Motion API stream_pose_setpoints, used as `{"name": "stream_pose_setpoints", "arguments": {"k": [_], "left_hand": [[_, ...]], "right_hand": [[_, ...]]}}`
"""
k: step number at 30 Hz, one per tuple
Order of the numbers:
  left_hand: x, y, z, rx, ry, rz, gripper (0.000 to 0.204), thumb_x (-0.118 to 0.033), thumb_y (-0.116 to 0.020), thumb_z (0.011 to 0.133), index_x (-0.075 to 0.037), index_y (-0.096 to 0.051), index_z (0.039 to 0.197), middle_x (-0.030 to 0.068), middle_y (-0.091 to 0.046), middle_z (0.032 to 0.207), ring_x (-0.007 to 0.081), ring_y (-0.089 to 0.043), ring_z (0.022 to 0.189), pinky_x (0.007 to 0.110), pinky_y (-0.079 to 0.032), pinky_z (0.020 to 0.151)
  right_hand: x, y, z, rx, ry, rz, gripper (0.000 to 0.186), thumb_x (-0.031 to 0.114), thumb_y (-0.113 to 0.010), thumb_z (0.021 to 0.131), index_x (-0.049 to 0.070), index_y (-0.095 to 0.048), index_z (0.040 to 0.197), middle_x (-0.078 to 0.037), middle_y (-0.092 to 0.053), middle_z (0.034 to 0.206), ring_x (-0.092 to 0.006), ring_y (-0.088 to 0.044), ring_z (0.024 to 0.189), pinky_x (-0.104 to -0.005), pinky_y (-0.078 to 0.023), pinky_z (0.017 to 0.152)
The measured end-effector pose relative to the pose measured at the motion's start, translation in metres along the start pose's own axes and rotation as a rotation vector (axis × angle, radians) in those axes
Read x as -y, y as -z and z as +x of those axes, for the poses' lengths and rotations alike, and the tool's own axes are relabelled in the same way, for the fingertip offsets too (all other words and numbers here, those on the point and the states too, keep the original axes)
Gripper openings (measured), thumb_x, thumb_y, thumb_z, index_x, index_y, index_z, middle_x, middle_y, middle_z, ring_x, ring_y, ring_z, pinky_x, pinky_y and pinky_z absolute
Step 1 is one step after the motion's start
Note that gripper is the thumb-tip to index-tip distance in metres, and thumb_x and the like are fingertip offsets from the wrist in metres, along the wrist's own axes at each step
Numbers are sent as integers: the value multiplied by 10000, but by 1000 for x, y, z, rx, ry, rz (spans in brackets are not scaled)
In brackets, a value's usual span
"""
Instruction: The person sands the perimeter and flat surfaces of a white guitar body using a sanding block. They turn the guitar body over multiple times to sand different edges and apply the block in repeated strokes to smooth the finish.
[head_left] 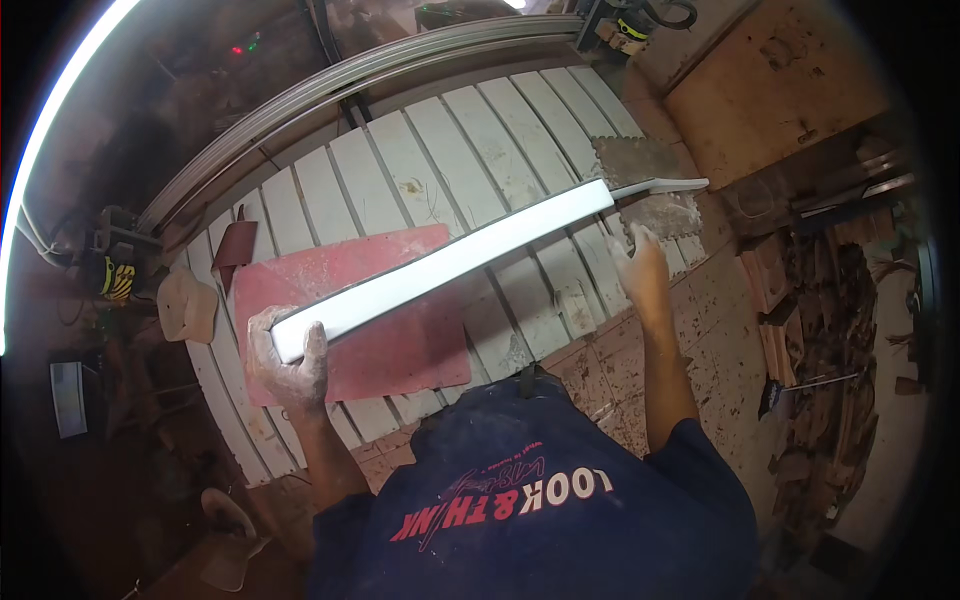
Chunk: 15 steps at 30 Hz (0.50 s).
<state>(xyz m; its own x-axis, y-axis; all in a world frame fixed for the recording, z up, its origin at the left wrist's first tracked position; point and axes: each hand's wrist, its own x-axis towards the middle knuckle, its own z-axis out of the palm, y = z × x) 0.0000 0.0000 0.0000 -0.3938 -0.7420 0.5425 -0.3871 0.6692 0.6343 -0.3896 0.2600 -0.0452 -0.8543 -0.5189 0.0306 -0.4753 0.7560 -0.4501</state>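
Observation:
A long, straight white bar (450,262) with a dark far edge slants above the slatted bench (430,150), its right end farther from me. Around its near left end my left hand (290,355) is closed, with the thumb on the white face. My dust-covered right hand (640,262) is just below the bar's right end, apart from it, fingers spread and holding nothing. Beyond that end a narrow, bent grey strip (665,187) sticks out; whether it is joined to the bar I cannot tell. Under the bar's left half lies a red sheet (400,365).
A metal rail (380,72) runs along the bench's far side. At the left are a beige cap (187,305) and a curled brown-red sheet (235,245). A grey mat (635,160) lies at the bench's right end. Wood pieces (830,330) are piled at the right, near a wooden panel (780,90).

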Motion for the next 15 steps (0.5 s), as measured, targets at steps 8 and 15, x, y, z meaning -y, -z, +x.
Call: {"name": "stream_pose_setpoints", "arguments": {"k": [8,15], "left_hand": [[0,2,-2,-33,2,-26,407,-339,-759,907,28,-640,1038,142,-646,973,272,-634,912,395,-510,846],[-4,0,1,-44,-24,2,421,-355,-765,905,28,-645,1033,150,-654,987,285,-642,908,402,-514,841]], "right_hand": [[-40,-118,-86,273,227,-380,405,250,-741,881,25,-677,1212,-221,-584,1292,-409,-532,1234,-529,-442,1011],[-62,-156,-79,150,261,-531,247,233,-737,840,79,-754,1033,-164,-613,1203,-354,-560,1144,-499,-449,906]]}}
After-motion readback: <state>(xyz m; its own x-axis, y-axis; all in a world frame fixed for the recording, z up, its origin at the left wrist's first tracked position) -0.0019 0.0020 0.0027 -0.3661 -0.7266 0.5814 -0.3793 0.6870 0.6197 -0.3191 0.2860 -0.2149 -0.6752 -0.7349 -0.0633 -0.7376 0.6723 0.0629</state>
